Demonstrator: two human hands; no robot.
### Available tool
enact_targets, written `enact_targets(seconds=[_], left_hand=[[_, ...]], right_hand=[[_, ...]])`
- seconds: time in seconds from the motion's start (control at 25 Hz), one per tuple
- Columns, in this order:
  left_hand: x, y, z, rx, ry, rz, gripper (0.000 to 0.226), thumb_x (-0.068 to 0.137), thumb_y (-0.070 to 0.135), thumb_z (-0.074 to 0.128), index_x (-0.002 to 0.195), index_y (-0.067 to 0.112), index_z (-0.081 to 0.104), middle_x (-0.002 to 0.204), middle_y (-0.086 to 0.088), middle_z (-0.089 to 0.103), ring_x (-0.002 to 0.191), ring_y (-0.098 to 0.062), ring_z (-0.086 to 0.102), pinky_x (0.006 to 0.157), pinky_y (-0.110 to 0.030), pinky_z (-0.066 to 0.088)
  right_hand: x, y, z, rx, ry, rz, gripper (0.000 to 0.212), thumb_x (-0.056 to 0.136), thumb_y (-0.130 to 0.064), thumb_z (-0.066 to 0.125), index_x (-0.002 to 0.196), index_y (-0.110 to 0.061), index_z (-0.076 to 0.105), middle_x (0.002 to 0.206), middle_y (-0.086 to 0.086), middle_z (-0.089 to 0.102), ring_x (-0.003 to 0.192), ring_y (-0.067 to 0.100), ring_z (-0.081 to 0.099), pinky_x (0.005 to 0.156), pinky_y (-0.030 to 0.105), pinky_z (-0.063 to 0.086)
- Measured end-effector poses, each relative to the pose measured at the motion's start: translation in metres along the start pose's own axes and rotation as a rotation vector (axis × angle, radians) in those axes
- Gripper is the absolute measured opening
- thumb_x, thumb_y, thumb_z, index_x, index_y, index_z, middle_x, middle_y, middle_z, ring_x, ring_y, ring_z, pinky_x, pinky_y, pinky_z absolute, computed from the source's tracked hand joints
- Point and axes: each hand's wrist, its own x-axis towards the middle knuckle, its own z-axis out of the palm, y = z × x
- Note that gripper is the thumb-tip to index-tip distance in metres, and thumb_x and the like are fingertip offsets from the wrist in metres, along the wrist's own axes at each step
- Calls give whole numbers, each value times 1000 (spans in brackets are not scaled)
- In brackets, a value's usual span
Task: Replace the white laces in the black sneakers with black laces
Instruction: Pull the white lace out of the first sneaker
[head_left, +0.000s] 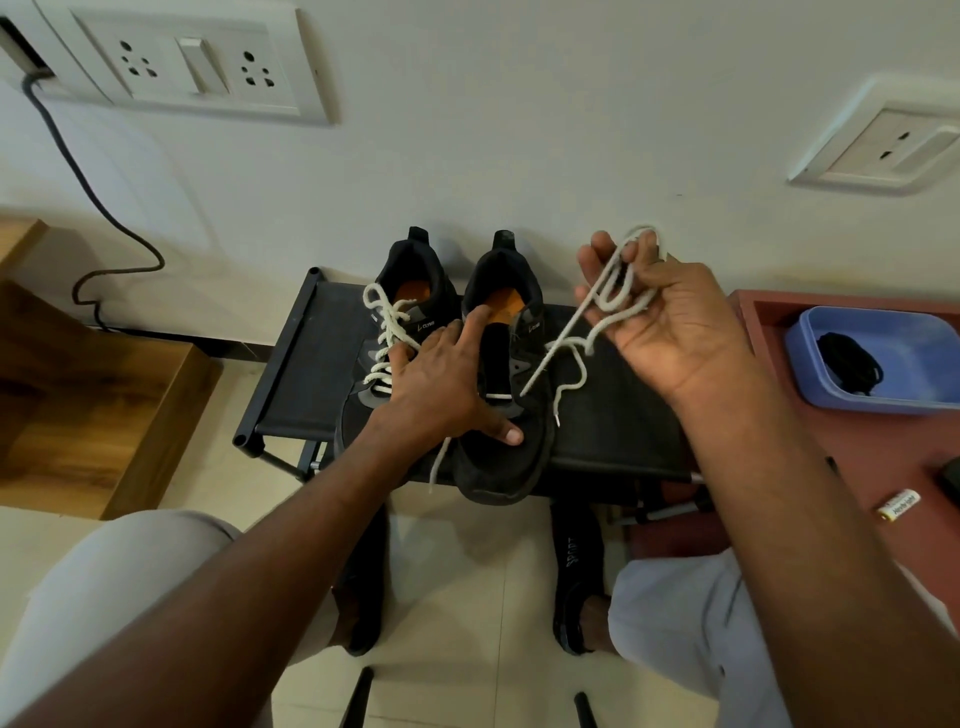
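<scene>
Nearest, the left hand (441, 384) presses spread fingers on the right sneaker (501, 395), atop the bench (306, 364). Beyond its fingers sits the still-laced left sneaker (400, 322). Farther right, the right hand (660, 317) grips the looped white lace (613, 296); black laces (849, 364) lie in the blue tub (883, 400).

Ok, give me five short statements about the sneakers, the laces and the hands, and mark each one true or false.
1. The right hand holds loops of white lace. True.
2. The left sneaker has no lace in it. False: its white lace is still threaded and tied.
3. The left hand rests with spread fingers on the right sneaker. True.
4. The black laces lie on the black stool. False: they sit in the blue container on the red surface.
5. Both sneakers stand on the floor. False: they are on the black stool.
</scene>
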Motion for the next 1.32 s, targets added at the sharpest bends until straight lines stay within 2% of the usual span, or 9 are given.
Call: enact_targets(seconds=[0.08,0.2,0.28,0.44,0.72,0.92,1.08,1.2,1.32], left_hand=[[3,-1,-4,6,-64,19,145,53,62,94,158,37,-2,166,-2,29,153,-30,29,120,-64,15],[12,-14,-25,-100,-291,61,142,62,32,98,158,44,-5,163,-6,35,147,-37,37,119,-66,27],[15,-26,-38,-184,-388,79,138,66,19,97,157,49,-3,155,-8,43,142,-37,44,114,-61,38],[9,-20,-27,-102,-289,94,144,60,39,99,158,46,-6,163,-5,36,147,-35,38,120,-60,28],[9,-12,-11,32,-135,81,146,57,39,99,160,39,-5,160,-1,42,144,-33,44,116,-66,25],[7,-16,-14,22,-133,75,145,58,37,99,160,39,-4,158,-1,45,144,-32,44,116,-60,24],[7,-15,-14,17,-143,77,144,58,42,98,159,40,-4,158,0,45,144,-32,44,115,-59,24],[6,-13,-14,30,-141,78,144,58,45,98,159,40,-5,157,-1,45,143,-33,45,115,-61,24],[5,-12,-14,40,-132,89,144,58,46,97,159,40,-5,157,-1,46,142,-33,46,116,-62,27]], right_hand=[[1,1,-1,-389,56,-94,20,103,-16,58,87,-10,68,91,9,79,68,15,71,70,33,58],[6,30,-4,-1498,27,-229,20,92,-34,76,81,-17,75,75,3,73,59,12,65,61,30,53],[6,49,-4,-1786,-81,-30,30,85,-41,84,93,-16,70,86,2,70,76,18,69,73,38,59],[3,65,0,-2000,-27,41,53,79,-42,89,114,-18,58,106,3,60,104,29,64,82,40,51],[12,64,-6,-1570,8,79,12,86,-29,83,82,-19,79,85,3,75,85,21,70,78,40,56],[10,47,-3,-691,97,292,9,99,-14,66,91,-15,71,105,4,79,94,17,74,84,40,54],[4,4,-6,39,-32,60,22,103,-17,56,83,-16,65,90,2,74,83,17,73,91,45,55],[3,21,-8,-1041,42,-260,23,100,-29,68,82,-16,73,77,2,73,62,11,62,66,28,50],[10,54,-11,-1743,-59,-111,27,86,-42,83,95,-18,73,78,-1,69,70,15,67,65,33,54]])
